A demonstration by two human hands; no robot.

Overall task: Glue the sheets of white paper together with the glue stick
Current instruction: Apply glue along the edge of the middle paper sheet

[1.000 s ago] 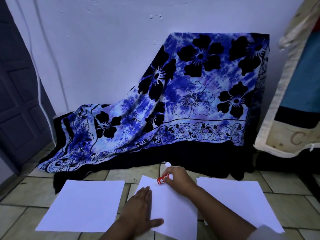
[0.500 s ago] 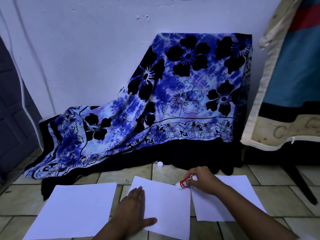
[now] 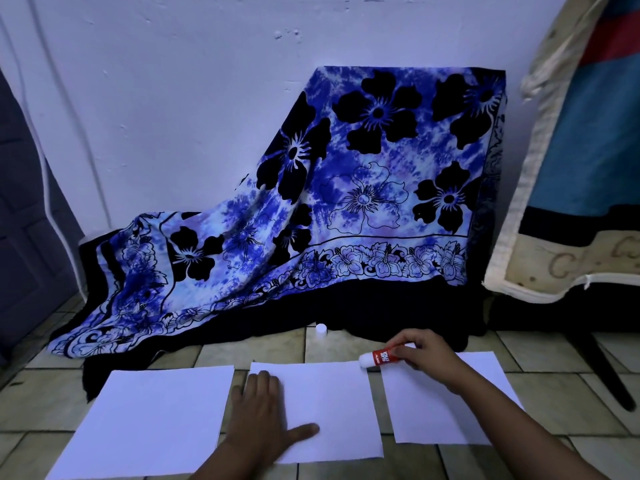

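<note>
Three white sheets (image 3: 156, 417), side by side on tiled floor (image 3: 519, 362). Left hand (image 3: 258, 415): fingers (image 3: 263, 382) flat, pressing middle sheet (image 3: 332, 403). Right hand (image 3: 424, 355): fingers (image 3: 405, 344) pinching glue stick (image 3: 379, 357), tip at that sheet's far right corner.

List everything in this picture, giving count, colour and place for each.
floor: one, beige tiles, below
wall: one, white, behind
sheets of white paper: three, white, side by side on the floor
glue stick: one, red with white tip, at the middle sheet's far right corner
cap: one, white, on the floor beyond the sheets
cloth: one, blue and black floral, draped against the wall
door: one, dark, far left
panel: one, cream-edged blue, far right
left hand: one, flat on the middle sheet
right hand: one, grips the glue stick
</note>
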